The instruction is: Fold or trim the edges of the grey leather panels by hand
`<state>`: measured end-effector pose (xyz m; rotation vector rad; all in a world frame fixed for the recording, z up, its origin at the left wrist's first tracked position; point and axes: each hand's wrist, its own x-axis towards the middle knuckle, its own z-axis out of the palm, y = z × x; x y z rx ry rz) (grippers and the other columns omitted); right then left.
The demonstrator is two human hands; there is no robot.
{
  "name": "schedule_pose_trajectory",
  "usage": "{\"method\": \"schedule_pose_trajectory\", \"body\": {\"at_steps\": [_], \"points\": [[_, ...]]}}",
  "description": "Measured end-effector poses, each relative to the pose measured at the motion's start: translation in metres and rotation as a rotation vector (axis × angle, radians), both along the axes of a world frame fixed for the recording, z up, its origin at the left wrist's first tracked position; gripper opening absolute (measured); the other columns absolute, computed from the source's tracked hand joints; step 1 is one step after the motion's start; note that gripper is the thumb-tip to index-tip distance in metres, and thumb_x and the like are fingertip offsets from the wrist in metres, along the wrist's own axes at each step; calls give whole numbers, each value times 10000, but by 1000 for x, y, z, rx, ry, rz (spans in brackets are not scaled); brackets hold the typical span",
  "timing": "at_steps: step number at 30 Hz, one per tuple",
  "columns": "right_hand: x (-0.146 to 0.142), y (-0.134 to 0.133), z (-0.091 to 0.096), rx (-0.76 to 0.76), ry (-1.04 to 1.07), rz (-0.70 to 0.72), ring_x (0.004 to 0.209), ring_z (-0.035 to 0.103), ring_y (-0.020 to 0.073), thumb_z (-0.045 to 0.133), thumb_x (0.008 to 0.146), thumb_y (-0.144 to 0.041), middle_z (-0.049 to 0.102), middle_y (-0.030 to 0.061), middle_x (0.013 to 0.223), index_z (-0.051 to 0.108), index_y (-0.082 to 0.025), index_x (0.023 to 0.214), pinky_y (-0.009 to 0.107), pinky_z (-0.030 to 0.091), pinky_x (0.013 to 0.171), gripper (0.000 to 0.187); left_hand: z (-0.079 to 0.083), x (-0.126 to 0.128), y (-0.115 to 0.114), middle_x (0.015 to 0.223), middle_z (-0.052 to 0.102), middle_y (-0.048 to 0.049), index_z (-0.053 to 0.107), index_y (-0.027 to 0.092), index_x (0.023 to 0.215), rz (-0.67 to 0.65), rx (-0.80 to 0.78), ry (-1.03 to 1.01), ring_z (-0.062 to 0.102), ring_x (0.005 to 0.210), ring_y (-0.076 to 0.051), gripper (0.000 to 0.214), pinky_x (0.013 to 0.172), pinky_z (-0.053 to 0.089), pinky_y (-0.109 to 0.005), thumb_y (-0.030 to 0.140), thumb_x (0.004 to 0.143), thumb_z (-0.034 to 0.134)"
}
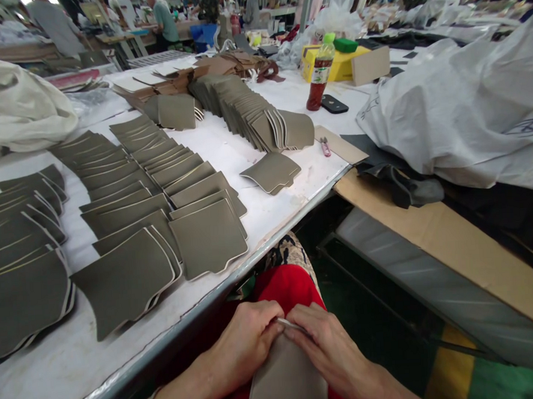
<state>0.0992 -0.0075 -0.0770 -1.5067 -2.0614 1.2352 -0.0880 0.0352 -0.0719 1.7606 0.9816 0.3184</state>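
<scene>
Over my lap, a grey-brown leather panel (289, 376) hangs from both hands, its pale edge showing between my fingers. My left hand (256, 329) pinches the top edge from the left. Close beside it, almost touching, my right hand (317, 335) grips the same edge with bent fingers. The panel's lower part rests against red cloth (289, 282). On the white table (276, 214), one similar panel (271, 172) lies alone near the edge. Overlapping rows of like panels (208, 233) fan out to the left, and a long row (238, 108) curves behind.
A bottle of red-brown drink (320, 76), a black phone (334, 104) and pink-handled snips (325, 147) stand or lie at the right. A yellow box (343, 62) is behind. White plastic sheeting (468, 109) covers things at right, above a cardboard sheet (431, 231). Several people work far back.
</scene>
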Motion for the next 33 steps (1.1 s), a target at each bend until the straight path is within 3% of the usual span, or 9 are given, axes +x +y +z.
{"method": "schedule_pose_trajectory", "body": {"at_steps": [7,12,15,18,22,25,30,33], "points": [[-2,-2,-20,137,-12,11,745,554,160,324,1061,-378,613,-10,775,530,-204,782,303,359,738,388,-10,3,-3,666,493,19,430,180,667,-40,95,15,459,629,-124,283,618,287,-252,226,945,451],[2,0,-22,148,-3,14,728,533,163,295,1066,-372,611,-10,765,528,-205,777,324,346,768,407,-11,5,3,641,504,34,497,172,649,5,32,-12,476,634,-119,299,637,303,-249,267,933,496],[6,1,-19,143,0,14,749,544,164,309,1066,-334,616,-8,785,540,-206,797,325,351,784,377,-7,3,5,669,561,37,601,178,730,47,-72,-15,510,645,-121,294,627,329,-238,310,957,469],[4,0,-16,101,41,-31,822,572,166,424,1039,-309,649,-16,877,581,-226,903,309,362,795,224,-2,-1,5,694,600,59,626,198,920,80,-165,-7,543,612,-113,106,585,349,-217,210,883,527],[-2,-1,-14,49,75,-127,834,560,177,519,998,-281,658,-20,887,591,-232,891,298,367,767,138,-4,-3,3,651,556,71,560,192,827,68,-225,-3,571,494,-101,77,501,357,-203,189,877,501],[-5,-1,-17,119,58,-116,783,548,174,480,1016,-284,655,-14,849,579,-220,844,301,352,742,209,-8,-4,2,630,533,64,520,197,785,45,-185,17,561,486,-101,158,494,343,-205,231,927,463],[-8,-2,-28,265,47,-80,723,551,167,346,1054,-278,632,7,784,569,-202,834,331,325,769,322,-12,-5,-1,741,572,18,489,196,759,-33,-7,43,561,679,-131,244,634,351,-233,274,980,422],[-9,-5,-36,297,51,-65,722,547,177,307,1055,-282,612,26,770,563,-192,828,344,321,776,354,-15,-5,-3,751,569,5,467,197,749,-55,16,55,551,707,-144,274,653,341,-249,297,994,396]]}}
